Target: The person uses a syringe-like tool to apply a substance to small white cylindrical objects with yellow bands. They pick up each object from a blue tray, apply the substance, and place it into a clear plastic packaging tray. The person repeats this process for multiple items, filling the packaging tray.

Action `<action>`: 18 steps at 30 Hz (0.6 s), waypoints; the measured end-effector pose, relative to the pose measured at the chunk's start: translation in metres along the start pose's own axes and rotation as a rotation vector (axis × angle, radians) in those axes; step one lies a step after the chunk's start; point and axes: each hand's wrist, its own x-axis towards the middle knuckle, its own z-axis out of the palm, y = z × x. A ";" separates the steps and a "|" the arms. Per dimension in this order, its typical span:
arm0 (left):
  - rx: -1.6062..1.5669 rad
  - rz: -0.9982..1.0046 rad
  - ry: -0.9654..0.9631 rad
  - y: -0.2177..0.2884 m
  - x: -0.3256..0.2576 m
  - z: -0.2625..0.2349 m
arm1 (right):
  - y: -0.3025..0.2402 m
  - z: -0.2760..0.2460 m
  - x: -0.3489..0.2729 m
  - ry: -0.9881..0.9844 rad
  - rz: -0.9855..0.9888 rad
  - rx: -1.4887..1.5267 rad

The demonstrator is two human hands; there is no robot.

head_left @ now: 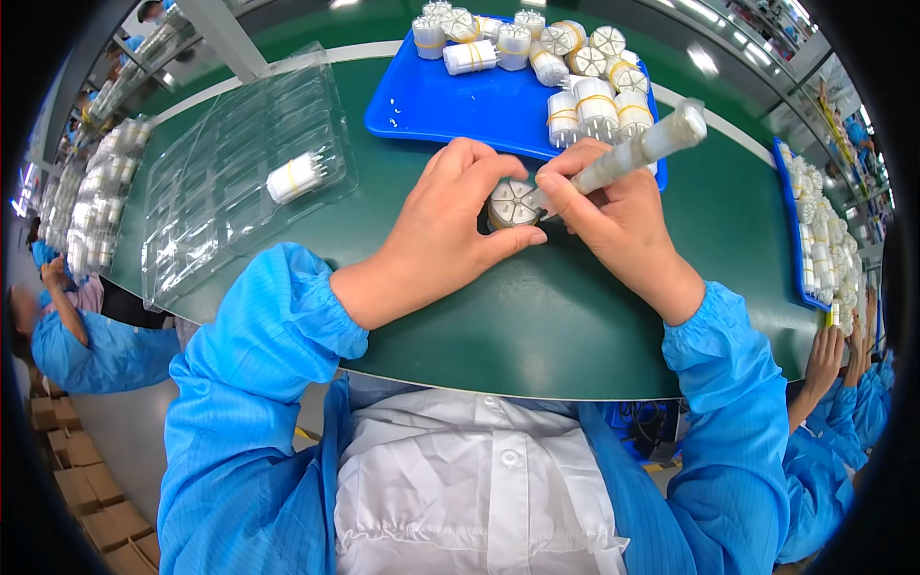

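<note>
Segmented cylinder (pixel 513 203): one in work, on the near side of the blue tray (pixel 441 101), just clear of its near rim, over the green table (pixel 479 331). Its end face faces up and is split into wedges by radial lines.

Counts. Blue tray: white cylinders (pixel 471 57), roughly seventeen; they overlap, so no exact figure. Most sit toward its far and right sides; several show a yellowish band round the body, and some show pins. Clear tray (pixel 206 177), one, left of the blue tray: a lone cylinder (pixel 295 178) on its side, pins pointing toward the blue tray. Far-right tray (pixel 787 196), also blue, well to the right of the blue tray: many cylinders, too small and crowded to count. Long tool: one.

Grip. Left hand (pixel 441 216): thumb and forefinger curved into a C around the segmented cylinder, closed about its sides; spread no wider than the part. Right hand (pixel 613 211): thumb and fingers pinched on the lower part of the long tool (pixel 642 147), with no gap visible. Tool slants, its whitish upper end rising over the blue tray's near right corner; its lower end is at the right edge of the segmented cylinder. Exact contact there cannot be made out.
</note>
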 end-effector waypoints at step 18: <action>-0.439 -0.131 -0.077 0.052 -0.013 0.005 | -0.034 -0.033 -0.044 0.087 0.023 0.061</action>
